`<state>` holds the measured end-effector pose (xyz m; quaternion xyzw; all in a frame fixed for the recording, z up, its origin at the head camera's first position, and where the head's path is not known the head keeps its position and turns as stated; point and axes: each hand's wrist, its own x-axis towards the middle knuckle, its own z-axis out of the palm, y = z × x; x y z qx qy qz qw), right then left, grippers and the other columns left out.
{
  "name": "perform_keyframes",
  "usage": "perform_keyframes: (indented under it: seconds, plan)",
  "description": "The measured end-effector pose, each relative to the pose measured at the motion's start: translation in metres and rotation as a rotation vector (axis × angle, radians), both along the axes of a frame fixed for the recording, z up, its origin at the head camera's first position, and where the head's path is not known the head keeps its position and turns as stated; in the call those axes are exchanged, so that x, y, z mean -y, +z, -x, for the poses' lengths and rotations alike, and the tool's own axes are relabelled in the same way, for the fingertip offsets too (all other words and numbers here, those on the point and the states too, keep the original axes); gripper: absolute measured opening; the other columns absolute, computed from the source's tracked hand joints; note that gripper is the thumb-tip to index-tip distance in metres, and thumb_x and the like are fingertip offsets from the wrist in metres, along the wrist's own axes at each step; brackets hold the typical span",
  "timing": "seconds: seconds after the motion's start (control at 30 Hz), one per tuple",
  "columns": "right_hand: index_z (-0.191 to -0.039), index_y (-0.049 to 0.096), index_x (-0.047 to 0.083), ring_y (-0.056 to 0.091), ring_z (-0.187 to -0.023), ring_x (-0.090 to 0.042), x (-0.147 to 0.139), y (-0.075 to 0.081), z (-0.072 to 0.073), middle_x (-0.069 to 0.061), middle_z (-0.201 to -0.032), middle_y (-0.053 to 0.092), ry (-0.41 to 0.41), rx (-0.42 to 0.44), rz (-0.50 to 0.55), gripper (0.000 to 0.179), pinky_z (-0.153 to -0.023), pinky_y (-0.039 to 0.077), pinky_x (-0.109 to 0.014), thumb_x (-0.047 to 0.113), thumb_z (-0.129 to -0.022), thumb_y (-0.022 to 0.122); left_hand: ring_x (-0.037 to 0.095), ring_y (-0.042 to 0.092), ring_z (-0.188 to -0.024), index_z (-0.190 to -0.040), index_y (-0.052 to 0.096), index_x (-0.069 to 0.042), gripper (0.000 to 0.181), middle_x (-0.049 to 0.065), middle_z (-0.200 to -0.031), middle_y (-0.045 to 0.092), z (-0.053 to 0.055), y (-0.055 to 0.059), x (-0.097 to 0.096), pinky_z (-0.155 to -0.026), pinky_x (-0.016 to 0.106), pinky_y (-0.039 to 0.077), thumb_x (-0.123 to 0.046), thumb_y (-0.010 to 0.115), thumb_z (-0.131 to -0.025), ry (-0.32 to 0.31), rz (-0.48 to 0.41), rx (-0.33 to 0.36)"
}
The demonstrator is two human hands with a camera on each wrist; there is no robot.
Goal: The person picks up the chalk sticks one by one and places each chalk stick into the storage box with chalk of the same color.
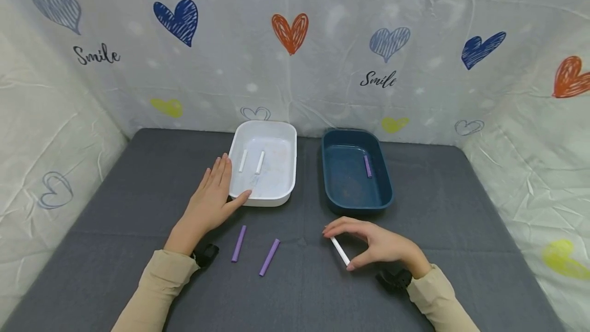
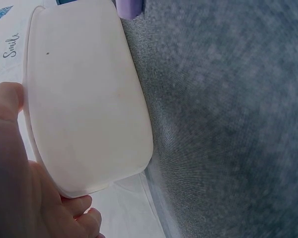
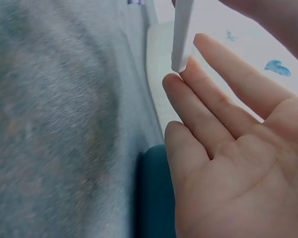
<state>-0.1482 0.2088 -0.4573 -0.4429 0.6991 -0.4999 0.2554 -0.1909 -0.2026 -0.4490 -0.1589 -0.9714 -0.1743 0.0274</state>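
My right hand [image 1: 373,242] holds a white chalk stick [image 1: 340,251] lengthwise between thumb and fingertips, just in front of the dark blue tray. In the right wrist view the white chalk [image 3: 183,37] meets the fingertips at one end. With its fingers straight, my left hand [image 1: 209,199] touches the left side and front rim of the white tray [image 1: 289,188]. Two white chalks [image 1: 260,162] lie inside that tray. A purple chalk [image 1: 367,166] lies in the dark blue tray [image 1: 336,188]. Two more purple chalks, one left [image 1: 238,244] and one right [image 1: 269,257], lie before the white tray.
A dark grey cloth [image 1: 304,291] covers the table. Both trays stand side by side near its back edge, with a gap between them. Behind and at the sides hangs a pale curtain [image 1: 322,91] printed with hearts.
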Motion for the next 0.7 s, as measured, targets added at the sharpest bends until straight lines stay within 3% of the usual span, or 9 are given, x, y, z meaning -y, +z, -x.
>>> perform_keyframes:
  seconds: [0.33,0.57,0.7]
  plan:
    - [-0.143,0.050,0.005,0.041,-0.137,-0.026,0.015,0.013,0.008,-0.018,-0.147,0.045,-0.010,-0.054,0.035,0.067,-0.110,0.036,-0.056,-0.002,-0.083,0.078,0.034,-0.005,-0.151,-0.156,-0.003,0.004,0.100,0.020,-0.164,-0.007,0.002,-0.001,0.000,-0.121,0.051,0.002,-0.064,0.042,-0.098,0.001,0.006,-0.004]
    - [-0.146,0.049,0.010,0.040,-0.139,-0.026,0.024,0.020,0.018,-0.010,-0.149,0.044,-0.033,-0.074,0.055,0.072,-0.110,0.033,-0.060,-0.004,-0.082,0.078,0.035,-0.003,-0.151,-0.156,-0.004,0.004,0.100,0.020,-0.164,-0.007,0.001,0.000,0.000,-0.121,0.051,0.002,-0.064,0.042,-0.098,-0.001,0.006,-0.007]
    - [-0.146,0.049,0.008,0.040,-0.139,-0.026,0.030,0.023,0.023,-0.012,-0.148,0.044,-0.045,-0.081,0.077,0.072,-0.111,0.032,-0.059,-0.002,-0.082,0.079,0.036,-0.002,-0.151,-0.156,-0.004,0.004,0.100,0.018,-0.164,-0.009,0.001,-0.001,0.001,-0.121,0.051,0.002,-0.064,0.042,-0.098,-0.003,0.004,-0.009]
